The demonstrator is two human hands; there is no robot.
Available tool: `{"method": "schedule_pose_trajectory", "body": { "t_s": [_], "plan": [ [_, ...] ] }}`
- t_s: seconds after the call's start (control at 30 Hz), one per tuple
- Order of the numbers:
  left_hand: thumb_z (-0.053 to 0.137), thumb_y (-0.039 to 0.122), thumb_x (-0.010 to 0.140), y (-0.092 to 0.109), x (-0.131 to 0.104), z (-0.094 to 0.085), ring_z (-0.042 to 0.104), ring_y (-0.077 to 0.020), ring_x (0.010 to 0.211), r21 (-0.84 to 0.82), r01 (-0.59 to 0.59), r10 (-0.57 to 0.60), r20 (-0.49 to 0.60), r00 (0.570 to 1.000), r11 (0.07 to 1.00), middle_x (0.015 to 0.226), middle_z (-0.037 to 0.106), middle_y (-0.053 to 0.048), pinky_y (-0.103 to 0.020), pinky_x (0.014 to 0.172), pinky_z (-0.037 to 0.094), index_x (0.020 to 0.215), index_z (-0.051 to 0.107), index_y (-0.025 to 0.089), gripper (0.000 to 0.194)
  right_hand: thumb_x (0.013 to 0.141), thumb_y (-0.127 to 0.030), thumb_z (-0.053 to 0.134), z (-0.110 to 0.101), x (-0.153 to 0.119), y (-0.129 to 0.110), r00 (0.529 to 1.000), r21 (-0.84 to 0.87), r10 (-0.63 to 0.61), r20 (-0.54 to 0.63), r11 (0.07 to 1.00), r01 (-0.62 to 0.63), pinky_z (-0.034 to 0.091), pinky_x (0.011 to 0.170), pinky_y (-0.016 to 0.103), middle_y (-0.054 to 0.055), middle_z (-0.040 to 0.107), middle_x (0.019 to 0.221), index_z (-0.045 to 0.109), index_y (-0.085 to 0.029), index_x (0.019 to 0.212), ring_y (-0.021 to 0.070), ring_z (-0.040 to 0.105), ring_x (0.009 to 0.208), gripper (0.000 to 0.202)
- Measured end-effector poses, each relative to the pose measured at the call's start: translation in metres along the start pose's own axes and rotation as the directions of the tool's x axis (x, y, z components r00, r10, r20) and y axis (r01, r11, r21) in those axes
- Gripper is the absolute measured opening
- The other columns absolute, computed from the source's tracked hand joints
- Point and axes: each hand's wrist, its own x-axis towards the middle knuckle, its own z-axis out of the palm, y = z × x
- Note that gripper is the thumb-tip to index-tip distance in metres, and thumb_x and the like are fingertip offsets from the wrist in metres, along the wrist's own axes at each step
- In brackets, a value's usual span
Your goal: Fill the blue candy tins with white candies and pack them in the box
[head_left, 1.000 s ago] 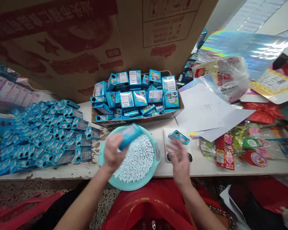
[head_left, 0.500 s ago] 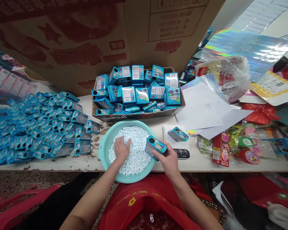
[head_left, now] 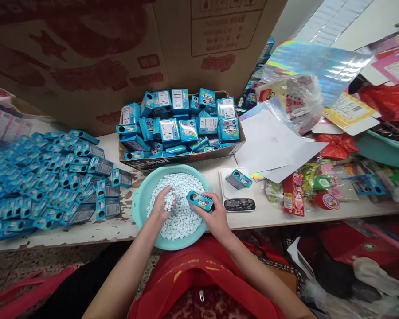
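Note:
A turquoise basin [head_left: 137, 208] at the table's front edge holds a heap of small white candies [head_left: 182, 223]. Over its left part, my left hand [head_left: 161, 207] is cupped round a handful of these candies. My right hand [head_left: 215, 216] grips a small blue candy box [head_left: 200, 201] above the basin's right side, with the box's round dark hole facing up. Another blue box [head_left: 239, 179] rests on a white kitchen scale [head_left: 226, 191] just right of the basin.
Behind the basin stands an open carton [head_left: 182, 158] full of blue boxes, with a large cardboard box [head_left: 119, 57] behind it. Many blue boxes [head_left: 53, 177] crowd the table's left. White papers [head_left: 272, 141] and packaged sweets [head_left: 294, 195] lie to the right.
My left hand has come up from the heap with candies in it. My right hand has moved the blue box left, over the basin. The view has shifted slightly.

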Motion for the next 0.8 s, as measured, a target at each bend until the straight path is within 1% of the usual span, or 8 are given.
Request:
{"method": "schedule_pose_trajectory", "body": {
  "t_s": [0.1, 0.17, 0.23, 0.33, 0.43, 0.57, 0.67, 0.8],
  "plan": [
    [0.066, 0.038, 0.066, 0.016, -0.025, 0.014, 0.045, -0.0082, 0.034, -0.070, -0.084, 0.089, 0.076, 0.993, 0.994, 0.052, 0.053, 0.003, -0.016, 0.030, 0.027, 0.076, 0.052, 0.017, 0.027, 0.070, -0.029, 0.073, 0.006, 0.001, 0.005, 0.989, -0.101, -0.135, 0.059, 0.985, 0.141, 0.049, 0.079, 0.033, 0.004, 0.063, 0.094, 0.060, -0.021, 0.095, 0.0200, 0.061, 0.088, 0.029],
    [0.066, 0.038, 0.067, 0.020, -0.037, 0.025, 0.051, -0.0097, 0.040, -0.113, -0.189, 0.199, 0.089, 0.976, 0.975, 0.057, 0.057, 0.002, -0.017, 0.034, 0.033, 0.075, 0.051, 0.017, 0.027, 0.070, -0.026, 0.073, 0.012, 0.001, 0.008, 0.974, -0.141, -0.200, 0.110, 0.966, 0.215, 0.048, 0.080, 0.035, 0.004, 0.063, 0.094, 0.061, -0.021, 0.095, 0.0211, 0.060, 0.090, 0.027],
    [0.068, 0.036, 0.066, 0.021, -0.043, 0.032, 0.059, -0.0123, 0.049, -0.137, -0.292, 0.302, 0.059, 0.952, 0.947, 0.065, 0.062, 0.000, -0.019, 0.042, 0.042, 0.075, 0.050, 0.017, 0.028, 0.071, -0.024, 0.073, 0.018, 0.000, 0.009, 0.960, -0.170, -0.235, 0.151, 0.951, 0.259, 0.048, 0.082, 0.036, 0.005, 0.063, 0.095, 0.062, -0.022, 0.096, 0.0221, 0.060, 0.092, 0.028],
    [0.069, 0.035, 0.067, 0.018, -0.044, 0.037, 0.064, -0.0153, 0.058, -0.154, -0.379, 0.384, 0.001, 0.923, 0.912, 0.067, 0.064, 0.000, -0.023, 0.052, 0.048, 0.077, 0.049, 0.018, 0.028, 0.072, -0.024, 0.072, 0.025, 0.001, 0.007, 0.949, -0.201, -0.256, 0.184, 0.935, 0.291, 0.047, 0.084, 0.038, 0.006, 0.062, 0.098, 0.062, -0.022, 0.100, 0.0229, 0.059, 0.095, 0.030],
    [0.068, 0.034, 0.070, 0.016, -0.041, 0.036, 0.065, -0.0157, 0.060, -0.169, -0.415, 0.421, -0.002, 0.907, 0.894, 0.062, 0.061, 0.001, -0.024, 0.056, 0.048, 0.080, 0.051, 0.018, 0.026, 0.072, -0.022, 0.072, 0.029, 0.003, 0.003, 0.939, -0.239, -0.277, 0.205, 0.916, 0.322, 0.047, 0.083, 0.038, 0.007, 0.062, 0.098, 0.062, -0.021, 0.101, 0.0233, 0.058, 0.095, 0.031],
    [0.068, 0.035, 0.069, 0.018, -0.039, 0.036, 0.063, -0.0146, 0.059, -0.113, -0.444, 0.444, -0.026, 0.896, 0.889, 0.063, 0.059, 0.001, -0.024, 0.056, 0.048, 0.069, 0.052, 0.016, 0.026, 0.071, -0.022, 0.073, 0.031, 0.005, -0.001, 0.918, -0.282, -0.302, 0.258, 0.885, 0.370, 0.047, 0.080, 0.038, 0.006, 0.064, 0.095, 0.063, -0.022, 0.099, 0.0235, 0.059, 0.091, 0.030],
    [0.069, 0.036, 0.068, 0.019, -0.040, 0.038, 0.062, -0.0136, 0.056, -0.069, -0.471, 0.470, -0.031, 0.882, 0.879, 0.062, 0.058, 0.001, -0.024, 0.053, 0.047, 0.064, 0.052, 0.015, 0.027, 0.072, -0.023, 0.072, 0.031, 0.005, -0.004, 0.921, -0.275, -0.305, 0.241, 0.889, 0.366, 0.048, 0.081, 0.038, 0.005, 0.064, 0.096, 0.063, -0.023, 0.100, 0.0235, 0.059, 0.092, 0.030],
    [0.069, 0.036, 0.068, 0.020, -0.043, 0.040, 0.060, -0.0124, 0.053, -0.056, -0.480, 0.479, -0.020, 0.877, 0.876, 0.062, 0.057, 0.002, -0.023, 0.052, 0.046, 0.065, 0.052, 0.016, 0.027, 0.071, -0.024, 0.074, 0.029, 0.004, -0.008, 0.927, -0.247, -0.293, 0.236, 0.904, 0.348, 0.048, 0.080, 0.037, 0.005, 0.063, 0.095, 0.063, -0.024, 0.101, 0.0236, 0.059, 0.092, 0.031]
  ]
}}
